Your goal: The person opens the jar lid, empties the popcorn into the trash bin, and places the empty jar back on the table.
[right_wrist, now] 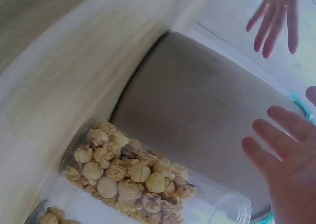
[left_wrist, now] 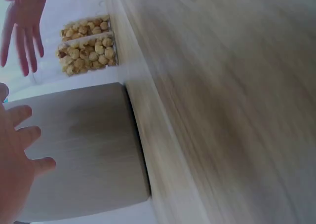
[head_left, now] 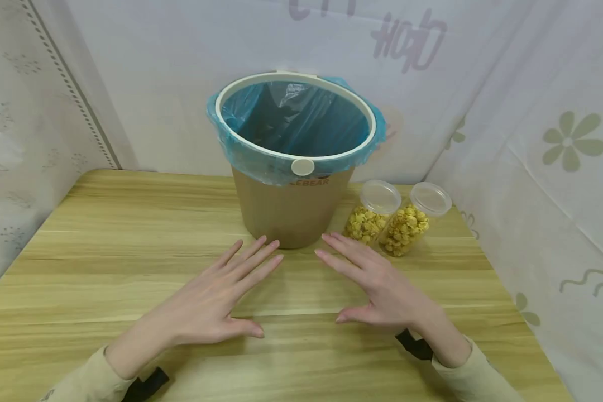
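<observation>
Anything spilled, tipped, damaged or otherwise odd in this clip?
Nothing stands out. The bin stands upright, its blue liner folded outward over the rim. Beside it, the left popcorn jar and right popcorn jar stand upright and look capped, and no loose popcorn shows on the table.

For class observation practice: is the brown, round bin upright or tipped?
Upright: the bin stands base-down on the yellowish wooden table, white rim uppermost.

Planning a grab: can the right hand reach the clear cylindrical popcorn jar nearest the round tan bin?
Probably yes: the right hand is empty and close, with nothing visible between it and that jar.
</observation>
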Demonstrator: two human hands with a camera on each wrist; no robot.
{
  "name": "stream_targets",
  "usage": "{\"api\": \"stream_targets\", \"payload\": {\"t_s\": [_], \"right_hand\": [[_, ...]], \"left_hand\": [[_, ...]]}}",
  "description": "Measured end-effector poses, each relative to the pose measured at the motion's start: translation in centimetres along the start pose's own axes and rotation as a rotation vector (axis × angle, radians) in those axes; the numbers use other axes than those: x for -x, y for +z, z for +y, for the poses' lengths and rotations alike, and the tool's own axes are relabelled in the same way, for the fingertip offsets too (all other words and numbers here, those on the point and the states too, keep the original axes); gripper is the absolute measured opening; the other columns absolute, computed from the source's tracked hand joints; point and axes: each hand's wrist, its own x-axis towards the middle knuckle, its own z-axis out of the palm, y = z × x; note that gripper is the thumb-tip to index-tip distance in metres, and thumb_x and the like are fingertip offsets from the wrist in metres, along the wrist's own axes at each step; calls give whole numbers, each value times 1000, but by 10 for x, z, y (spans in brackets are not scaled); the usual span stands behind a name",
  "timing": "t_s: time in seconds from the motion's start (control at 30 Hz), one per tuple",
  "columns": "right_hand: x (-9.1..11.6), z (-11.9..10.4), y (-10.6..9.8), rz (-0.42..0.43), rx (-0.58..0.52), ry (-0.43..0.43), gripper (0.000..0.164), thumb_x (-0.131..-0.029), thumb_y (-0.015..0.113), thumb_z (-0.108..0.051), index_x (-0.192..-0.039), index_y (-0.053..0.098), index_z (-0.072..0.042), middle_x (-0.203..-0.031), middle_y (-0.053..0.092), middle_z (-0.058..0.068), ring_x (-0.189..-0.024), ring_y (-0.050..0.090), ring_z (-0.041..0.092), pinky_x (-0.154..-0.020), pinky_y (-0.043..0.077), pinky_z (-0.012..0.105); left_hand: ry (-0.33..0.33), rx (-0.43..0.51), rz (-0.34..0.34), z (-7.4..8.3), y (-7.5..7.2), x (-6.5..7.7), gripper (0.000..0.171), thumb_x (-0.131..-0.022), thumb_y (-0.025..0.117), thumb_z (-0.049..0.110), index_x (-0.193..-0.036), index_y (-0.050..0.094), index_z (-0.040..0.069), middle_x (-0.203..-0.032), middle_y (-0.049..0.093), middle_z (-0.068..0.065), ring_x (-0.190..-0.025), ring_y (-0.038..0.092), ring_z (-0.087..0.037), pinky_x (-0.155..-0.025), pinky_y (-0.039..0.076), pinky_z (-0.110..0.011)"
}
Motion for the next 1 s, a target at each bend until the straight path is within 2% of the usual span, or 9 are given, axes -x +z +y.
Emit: {"api": "stream_targets", "payload": {"t_s": [0.13,0.23,0.33,0.53,0.77,0.9,1.0], "right_hand": [[-3,2,-5,65,-11,-8,92,-92,52,-73,-158,40,-10,-168,33,13,-152,38,36,-124,36,47],[-5,3,-10,108,-42,-7,91,-94,51,-71,-157,41,-7,-167,36,13,-152,38,35,-128,30,35],[-7,6,-16,168,-75,-21,89,-95,53,-68,-155,44,-4,-165,39,14,-152,39,34,-129,27,30],[-13,13,-30,285,-86,-25,86,-96,57,-64,-150,49,2,-161,44,16,-151,42,33,-128,29,33],[-14,25,-42,389,-81,12,86,-96,60,-61,-149,48,5,-156,48,22,-150,43,33,-128,31,39],[-12,30,-47,420,-66,54,86,-96,59,-62,-150,47,4,-156,49,23,-150,41,37,-129,29,41],[-12,34,-50,431,-45,83,87,-96,58,-64,-151,46,3,-156,49,21,-149,42,39,-128,29,40]], "left_hand": [[-14,36,2,2,3,-4,107,-87,58,76,-166,16,17,-176,10,-3,-161,18,-32,-131,16,-51],[-18,58,9,3,4,-7,106,-89,53,78,-166,16,16,-175,12,-4,-162,18,-31,-131,18,-51],[-21,83,7,4,6,-10,105,-90,51,78,-167,13,18,-175,11,-4,-162,17,-30,-131,17,-50],[-28,130,9,6,9,-15,104,-91,47,80,-167,12,18,-176,8,-2,-162,15,-28,-130,19,-52],[-30,168,12,6,12,-18,110,-87,65,69,-167,9,18,-176,7,-1,-163,14,-28,-134,7,-38],[-30,196,23,5,14,-19,104,-92,50,77,-167,8,18,-176,9,-3,-162,16,-30,-133,12,-41],[-34,219,32,5,14,-21,102,-92,33,83,-167,8,19,-175,11,-4,-161,18,-31,-129,22,-50]]}}
